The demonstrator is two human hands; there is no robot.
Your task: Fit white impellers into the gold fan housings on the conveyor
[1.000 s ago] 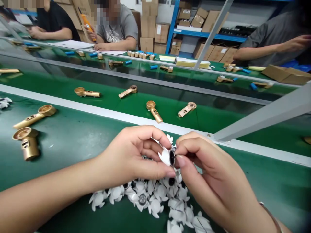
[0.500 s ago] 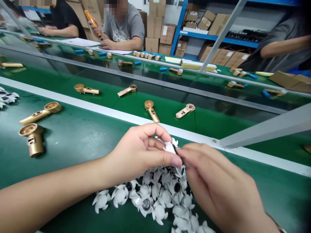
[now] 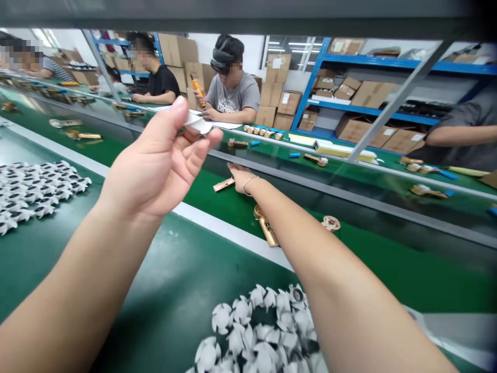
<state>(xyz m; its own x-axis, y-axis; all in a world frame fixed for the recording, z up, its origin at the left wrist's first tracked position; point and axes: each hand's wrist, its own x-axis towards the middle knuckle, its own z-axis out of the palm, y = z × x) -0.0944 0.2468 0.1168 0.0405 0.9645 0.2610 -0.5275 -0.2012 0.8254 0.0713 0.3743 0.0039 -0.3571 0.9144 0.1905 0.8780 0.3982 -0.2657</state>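
My left hand (image 3: 155, 166) is raised in front of me, thumb and fingers pinched on a small white fan impeller (image 3: 198, 124). My right arm stretches across onto the green conveyor belt (image 3: 365, 259). My right hand (image 3: 238, 177) lies far out there, right beside a gold handle shell (image 3: 223, 185). Its fingertips are hidden behind my left hand, so I cannot make out whether it grips the shell. A second gold fan housing (image 3: 266, 228) and a round gold part (image 3: 331, 223) lie on the belt close to my right forearm.
A heap of white impellers (image 3: 256, 331) lies on the near green mat under my right arm, another heap (image 3: 34, 191) at the left. Beyond a metal rail (image 3: 349, 199), several people sit at the far bench among gold parts. Cardboard boxes fill blue shelves (image 3: 373, 62).
The view has tilted up. My hands have parted: the left rose with the impeller, and the right reached out over the belt to the gold handle shell.
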